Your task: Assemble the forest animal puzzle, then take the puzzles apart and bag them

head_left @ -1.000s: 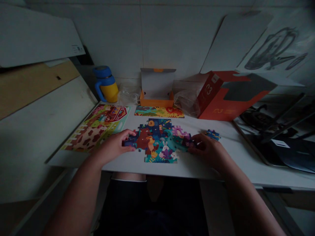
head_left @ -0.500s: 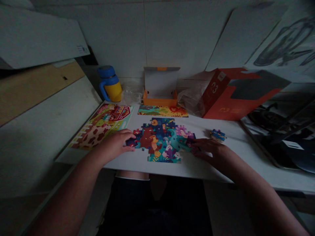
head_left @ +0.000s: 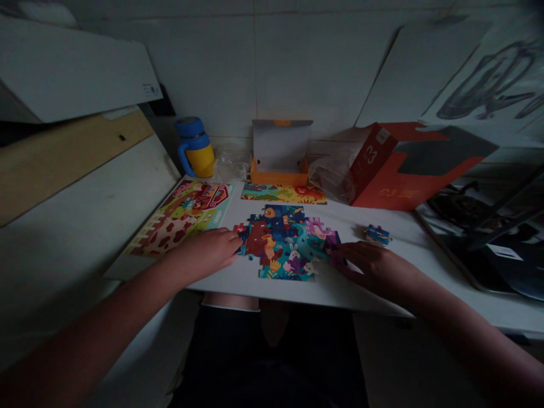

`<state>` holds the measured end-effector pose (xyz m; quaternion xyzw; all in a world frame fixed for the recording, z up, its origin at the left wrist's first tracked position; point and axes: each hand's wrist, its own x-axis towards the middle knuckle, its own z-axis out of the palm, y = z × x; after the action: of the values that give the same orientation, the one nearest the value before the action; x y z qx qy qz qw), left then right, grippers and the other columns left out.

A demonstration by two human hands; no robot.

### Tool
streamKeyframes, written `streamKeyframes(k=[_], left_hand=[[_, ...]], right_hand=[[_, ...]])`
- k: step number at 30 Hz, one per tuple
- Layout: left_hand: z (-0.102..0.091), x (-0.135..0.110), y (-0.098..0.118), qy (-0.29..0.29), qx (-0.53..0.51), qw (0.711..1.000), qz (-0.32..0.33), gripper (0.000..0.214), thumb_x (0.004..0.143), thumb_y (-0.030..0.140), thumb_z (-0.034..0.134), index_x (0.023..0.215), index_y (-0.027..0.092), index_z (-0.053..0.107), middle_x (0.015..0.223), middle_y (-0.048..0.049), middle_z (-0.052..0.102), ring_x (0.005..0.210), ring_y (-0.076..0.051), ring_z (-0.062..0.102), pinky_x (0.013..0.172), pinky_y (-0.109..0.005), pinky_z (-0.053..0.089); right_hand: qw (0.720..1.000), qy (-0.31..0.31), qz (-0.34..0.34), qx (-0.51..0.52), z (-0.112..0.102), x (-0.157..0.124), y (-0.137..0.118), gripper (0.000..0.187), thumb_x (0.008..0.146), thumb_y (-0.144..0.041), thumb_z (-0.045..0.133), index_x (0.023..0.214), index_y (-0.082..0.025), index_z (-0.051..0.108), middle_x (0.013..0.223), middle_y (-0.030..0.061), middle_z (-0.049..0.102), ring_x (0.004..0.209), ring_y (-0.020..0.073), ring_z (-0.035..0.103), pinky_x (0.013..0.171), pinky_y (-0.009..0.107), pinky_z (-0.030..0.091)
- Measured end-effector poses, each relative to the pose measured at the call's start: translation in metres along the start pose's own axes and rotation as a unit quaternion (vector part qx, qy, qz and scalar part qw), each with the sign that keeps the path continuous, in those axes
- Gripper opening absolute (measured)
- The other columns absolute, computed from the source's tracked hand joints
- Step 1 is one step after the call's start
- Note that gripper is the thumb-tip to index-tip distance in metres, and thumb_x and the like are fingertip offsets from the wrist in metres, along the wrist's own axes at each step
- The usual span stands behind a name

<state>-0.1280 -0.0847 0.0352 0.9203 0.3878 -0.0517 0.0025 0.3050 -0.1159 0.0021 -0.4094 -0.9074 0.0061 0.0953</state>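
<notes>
At the left of the bench (head_left: 221, 286), a farm-picture sheet (head_left: 178, 218) lies flat, clear of the work. The left grip (head_left: 204, 252) rests against the left side of the jigsaw puzzle (head_left: 284, 243), fingers together; whether it clamps a piece is hidden. The right grip (head_left: 368, 266) curls at the puzzle's right edge, equally unclear, near loose joined pieces (head_left: 377, 234) within easy reach.

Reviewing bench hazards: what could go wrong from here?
The left hand is at the jigsaw puzzle's ragged edge and might shove pieces apart. The right hand is near a small joined puzzle section and could knock it. The puzzle also sits close to the white table's front edge, so pieces might fall.
</notes>
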Motion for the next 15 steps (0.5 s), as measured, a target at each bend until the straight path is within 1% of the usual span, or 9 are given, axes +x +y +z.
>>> streamKeyframes(k=[2,4,7,9,12,15], left_hand=[[0.004,-0.002,0.002,0.004,0.028,1.000,0.008,0.019,0.096,0.017,0.060,0.113,0.017,0.069,0.113,-0.0127,0.073,0.105,-0.028,0.069,0.095,-0.040,0.054],[0.011,-0.004,0.003,0.019,0.040,0.999,0.010,0.027,0.096,0.014,0.058,0.121,0.017,0.069,0.119,-0.0143,0.073,0.111,-0.028,0.069,0.099,-0.041,0.052],[0.021,-0.007,0.002,0.039,0.057,0.998,0.008,0.040,0.099,0.012,0.051,0.136,0.016,0.064,0.132,-0.0172,0.071,0.121,-0.027,0.067,0.105,-0.042,0.051],[0.025,-0.007,0.001,0.039,0.084,0.996,0.006,0.045,0.099,0.009,0.047,0.142,0.015,0.060,0.135,-0.0183,0.069,0.122,-0.028,0.067,0.105,-0.043,0.052],[0.028,-0.007,0.001,0.043,0.122,0.992,0.008,0.052,0.096,0.001,0.044,0.145,0.012,0.057,0.133,-0.0200,0.069,0.120,-0.029,0.068,0.101,-0.043,0.056],[0.030,-0.007,0.001,0.064,0.124,0.990,0.009,0.053,0.094,-0.003,0.042,0.144,0.010,0.055,0.126,-0.0215,0.071,0.116,-0.029,0.070,0.097,-0.044,0.059]], right_hand=[[0.999,-0.017,0.009,0.031,-0.003,0.001,0.006,0.030,0.103,-0.034,0.057,0.125,-0.022,0.074,0.123,0.0120,0.078,0.103,0.0264,0.077,0.091,0.043,0.064],[0.998,-0.027,0.016,0.047,-0.005,0.004,0.011,0.029,0.100,-0.033,0.061,0.125,-0.024,0.074,0.122,0.0100,0.079,0.102,0.0255,0.078,0.091,0.041,0.064],[0.999,-0.039,0.011,0.029,-0.004,0.009,0.013,0.029,0.099,-0.029,0.062,0.125,-0.023,0.074,0.118,0.0100,0.080,0.098,0.0254,0.079,0.087,0.039,0.064],[0.999,-0.048,0.000,0.003,-0.003,0.011,0.010,0.032,0.099,-0.027,0.061,0.128,-0.022,0.073,0.118,0.0112,0.080,0.098,0.0255,0.079,0.086,0.039,0.064],[0.999,-0.042,-0.013,-0.027,0.000,0.012,0.004,0.036,0.100,-0.026,0.057,0.133,-0.019,0.071,0.119,0.0135,0.079,0.099,0.0259,0.077,0.086,0.039,0.063],[0.999,-0.025,-0.021,-0.040,0.004,0.010,-0.001,0.035,0.099,-0.024,0.056,0.130,-0.018,0.072,0.114,0.0146,0.079,0.096,0.0255,0.075,0.084,0.038,0.062]])
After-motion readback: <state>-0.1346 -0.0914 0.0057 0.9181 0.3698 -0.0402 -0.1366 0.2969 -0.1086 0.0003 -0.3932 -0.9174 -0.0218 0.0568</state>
